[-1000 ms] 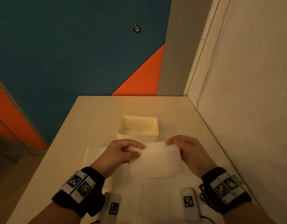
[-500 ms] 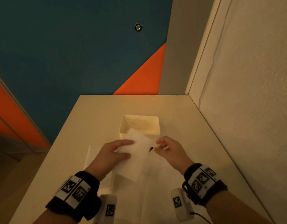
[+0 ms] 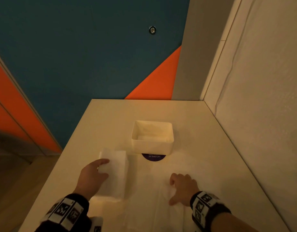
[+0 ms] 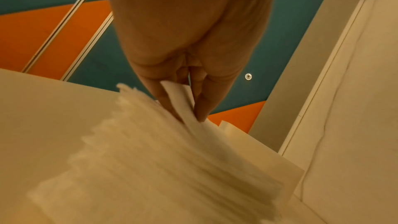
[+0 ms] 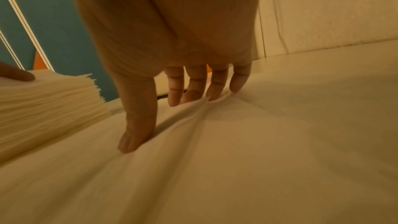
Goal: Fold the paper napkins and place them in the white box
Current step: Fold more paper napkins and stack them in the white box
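Near the bench's front edge, a flat napkin is pressed by the spread right hand; it could be bunched. At the left edge, a sheet is pinched from the napkin stack by the left hand; extras could be lifted. Farther back, the white box is seen.

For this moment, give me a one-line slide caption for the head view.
Left hand lifting a napkin off the napkin stack; right hand pressing an unfolded napkin before the white box.
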